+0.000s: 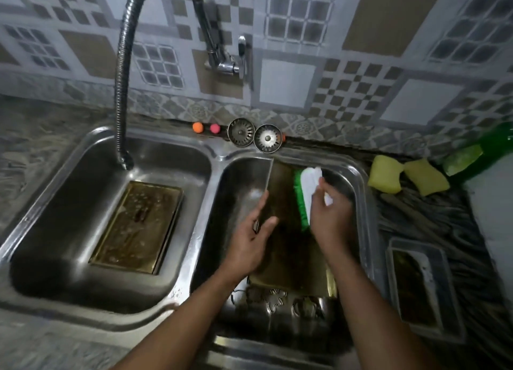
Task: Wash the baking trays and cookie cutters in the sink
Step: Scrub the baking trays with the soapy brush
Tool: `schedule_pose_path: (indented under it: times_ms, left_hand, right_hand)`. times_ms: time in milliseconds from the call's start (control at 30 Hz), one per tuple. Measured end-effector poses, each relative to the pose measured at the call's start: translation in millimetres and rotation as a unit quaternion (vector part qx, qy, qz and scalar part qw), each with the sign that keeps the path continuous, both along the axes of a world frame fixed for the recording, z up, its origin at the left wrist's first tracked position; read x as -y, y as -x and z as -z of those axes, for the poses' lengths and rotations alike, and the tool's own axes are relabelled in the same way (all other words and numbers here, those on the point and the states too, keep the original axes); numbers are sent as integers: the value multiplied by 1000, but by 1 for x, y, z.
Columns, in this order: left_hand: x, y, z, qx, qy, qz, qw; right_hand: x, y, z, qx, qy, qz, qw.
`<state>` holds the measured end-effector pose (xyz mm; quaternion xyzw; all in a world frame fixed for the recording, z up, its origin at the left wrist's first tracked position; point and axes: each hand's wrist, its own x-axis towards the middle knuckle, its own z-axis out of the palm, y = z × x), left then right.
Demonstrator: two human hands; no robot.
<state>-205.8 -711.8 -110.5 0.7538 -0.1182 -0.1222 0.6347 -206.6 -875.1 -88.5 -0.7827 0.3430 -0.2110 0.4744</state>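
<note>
Now right hand [330, 219] grips green-bristled white brush [310, 181].

Left forearm [188, 308]: bare, rising from bottom centre of frame toward the middle. Left hand [249, 239]: centre of frame, back to camera, fingers straight, thumb spread to the right. Right forearm [366, 300]: bare, rising from lower right, leaning left. Right hand [330, 214]: right of centre, back to camera, fingers curled round brush [306, 186] handle. Hands near each other, not touching.
</note>
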Motion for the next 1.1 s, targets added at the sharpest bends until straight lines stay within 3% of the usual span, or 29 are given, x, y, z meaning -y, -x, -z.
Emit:
schedule_pose_path:
  times_ms: [233,333,500,633,767,1000,1100]
  left_hand:
    - [4,-29,-19,8,40,-57,998]
    - [-6,-28,-16,16,36,-78,996]
    - [1,-7,-6,14,26,-4,1000]
    - [14,-17,-12,14,40,-16,999]
    - [7,-37,-19,19,46,-84,995]
    - [3,-27,-11,41,40,-53,997]
    - [9,-32,-7,48,22,-67,996]
  right_hand:
    - [-45,31,-7,45,-7,-170,984]
    - [-25,46,7,26,0,-128,991]
    - [5,3,2,1,2,-12,1000]
    - [-24,-9,-16,49,-4,-78,996]
    - [-49,34,-5,68,-8,-163,984]
    - [-19,18,1,4,-28,-91,995]
    - [-41,26,-7,5,-22,-168,986]
